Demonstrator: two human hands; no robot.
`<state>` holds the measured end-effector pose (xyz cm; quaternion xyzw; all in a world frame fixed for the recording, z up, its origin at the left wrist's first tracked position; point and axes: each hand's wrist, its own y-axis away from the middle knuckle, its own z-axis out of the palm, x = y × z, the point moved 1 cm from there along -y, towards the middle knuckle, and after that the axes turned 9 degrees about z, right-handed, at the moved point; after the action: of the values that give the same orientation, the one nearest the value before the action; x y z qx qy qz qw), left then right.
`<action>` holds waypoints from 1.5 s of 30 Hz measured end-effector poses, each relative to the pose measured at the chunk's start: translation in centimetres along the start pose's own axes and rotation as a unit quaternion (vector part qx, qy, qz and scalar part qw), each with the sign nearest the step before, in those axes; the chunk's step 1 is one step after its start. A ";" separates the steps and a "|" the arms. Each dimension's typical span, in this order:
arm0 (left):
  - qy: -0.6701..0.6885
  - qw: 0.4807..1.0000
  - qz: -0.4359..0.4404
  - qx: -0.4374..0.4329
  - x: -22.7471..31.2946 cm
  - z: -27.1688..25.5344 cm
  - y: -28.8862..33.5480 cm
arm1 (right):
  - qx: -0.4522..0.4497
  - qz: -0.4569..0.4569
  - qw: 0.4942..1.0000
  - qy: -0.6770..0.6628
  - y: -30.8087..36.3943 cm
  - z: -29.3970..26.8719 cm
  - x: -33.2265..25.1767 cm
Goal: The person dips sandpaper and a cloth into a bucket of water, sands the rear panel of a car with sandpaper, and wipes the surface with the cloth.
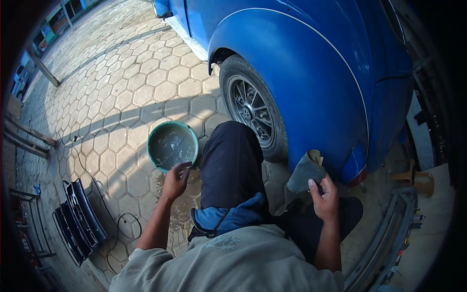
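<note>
Right hand (325, 197) pinches folded grey sanding sheet (305, 171) at lower right against blue car fender (311, 97); left hand (175, 179), fingers loosely curled, rests on round green water basin (160, 127) rim; advise keeping sheet wet and flat.

Grey short-sleeved shirt (233, 265) with faint pale print near the hem, dark navy trousers (231, 165), blue cloth (228, 216) bunched at waist. Forearms bare, no gloves.

A single head-worn fisheye looks steeply down, close over the person's lap, toward paving and a blue car (311, 63).
</note>
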<state>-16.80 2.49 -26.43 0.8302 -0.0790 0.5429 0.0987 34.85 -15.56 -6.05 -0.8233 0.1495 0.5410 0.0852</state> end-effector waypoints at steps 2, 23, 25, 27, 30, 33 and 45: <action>0.005 0.991 0.079 0.110 6.0 -1.2 -2.2 | -0.037 0.002 0.999 -0.023 -1.0 1.3 -1.9; -0.400 0.909 -0.117 0.026 -1.8 -8.4 -14.9 | -0.040 -0.144 0.988 0.047 -4.0 -1.1 -3.6; -0.412 0.906 -0.094 -0.031 -8.5 -7.6 -14.6 | -0.052 -0.133 0.988 0.053 -3.9 -0.6 -2.4; -0.399 0.902 -0.161 -0.039 -13.5 -5.5 -15.8 | -0.071 -0.146 0.985 0.067 -4.4 0.3 -1.3; -0.429 0.881 -0.172 -0.100 -18.2 -2.4 -17.4 | -0.097 -0.142 0.981 0.094 -5.3 1.0 -0.4; -0.372 0.906 -0.176 -0.097 -21.1 1.0 -19.2 | -0.093 -0.174 0.974 0.111 -6.1 1.5 -0.6; -0.375 0.916 -0.134 0.053 -17.4 -1.3 -17.6 | 0.005 -0.191 0.979 0.076 -7.8 0.6 -4.1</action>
<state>-20.73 20.27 -43.26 0.9798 0.0301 0.1765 0.0895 35.43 -7.37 -2.71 -0.8752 -0.0017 0.4495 0.1790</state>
